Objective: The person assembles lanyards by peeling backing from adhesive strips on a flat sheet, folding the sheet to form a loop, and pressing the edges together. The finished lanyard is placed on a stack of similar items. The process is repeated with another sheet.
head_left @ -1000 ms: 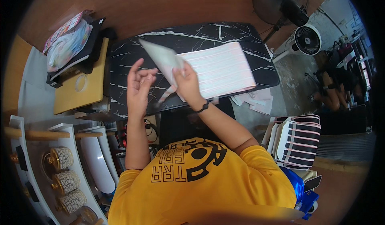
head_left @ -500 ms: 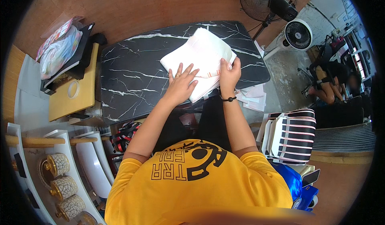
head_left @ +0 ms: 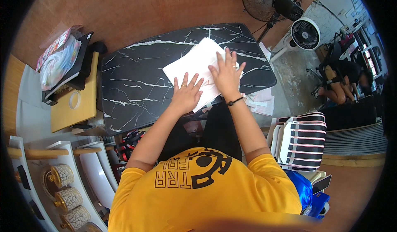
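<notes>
A stack of white paper sheets (head_left: 192, 62) lies at a slant on the black marble-patterned table (head_left: 136, 72), close to its front edge. My left hand (head_left: 186, 94) rests flat on the lower left part of the stack, fingers spread, a ring on one finger. On the right side of the papers lies my right hand (head_left: 227, 75), palm down with its fingers stretched out. Neither hand grips anything. The sheets under both palms are hidden.
Loose papers (head_left: 259, 101) lie below the table's right end. Two fans (head_left: 305, 34) stand beyond it. Left are a yellow board (head_left: 78, 108) with a tape roll and a plastic bag (head_left: 62, 62). A striped stack (head_left: 304, 141) is at my right; a person (head_left: 345, 76) sits farther off.
My right hand has let go of the papers' right edge and now lies flat on top. The lifted upper sheets have come down. The left hand stays nearly in place.
</notes>
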Motion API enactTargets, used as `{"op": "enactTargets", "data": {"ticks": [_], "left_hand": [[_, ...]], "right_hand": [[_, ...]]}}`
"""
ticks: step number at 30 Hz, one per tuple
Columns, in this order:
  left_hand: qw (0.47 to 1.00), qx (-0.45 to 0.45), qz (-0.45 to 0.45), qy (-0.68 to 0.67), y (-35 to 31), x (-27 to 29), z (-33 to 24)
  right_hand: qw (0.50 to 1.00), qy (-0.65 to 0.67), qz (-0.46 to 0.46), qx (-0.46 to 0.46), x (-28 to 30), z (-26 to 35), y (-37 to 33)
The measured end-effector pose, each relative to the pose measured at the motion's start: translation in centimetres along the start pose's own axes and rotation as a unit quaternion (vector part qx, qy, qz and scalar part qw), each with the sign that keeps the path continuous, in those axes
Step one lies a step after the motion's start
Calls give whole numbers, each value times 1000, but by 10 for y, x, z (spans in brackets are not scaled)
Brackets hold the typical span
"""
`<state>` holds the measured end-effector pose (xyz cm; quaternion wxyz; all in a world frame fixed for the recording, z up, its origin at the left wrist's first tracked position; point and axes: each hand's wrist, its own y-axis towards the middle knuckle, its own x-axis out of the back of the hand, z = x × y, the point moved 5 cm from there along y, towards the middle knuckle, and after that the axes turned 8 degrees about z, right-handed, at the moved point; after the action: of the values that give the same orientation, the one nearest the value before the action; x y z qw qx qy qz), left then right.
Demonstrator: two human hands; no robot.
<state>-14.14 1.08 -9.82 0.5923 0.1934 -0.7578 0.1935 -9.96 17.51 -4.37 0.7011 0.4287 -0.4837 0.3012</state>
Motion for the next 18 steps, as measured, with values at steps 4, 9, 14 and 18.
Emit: {"op": "enactTargets", "data": {"ticks": [4, 9, 14, 18], "left_hand": [[997, 39, -54, -45, 0, 5, 9], [978, 204, -41, 4, 1, 11, 45], [979, 203, -25, 4, 5, 7, 49], [980, 196, -32, -2, 2, 6, 48]], "right_hand": [[992, 5, 125, -10, -47, -6, -3], [987, 2, 161, -17, -60, -12, -4], [975, 64, 203, -58, -65, -23, 7], [951, 243, 115, -150, -55, -62, 50]]}}
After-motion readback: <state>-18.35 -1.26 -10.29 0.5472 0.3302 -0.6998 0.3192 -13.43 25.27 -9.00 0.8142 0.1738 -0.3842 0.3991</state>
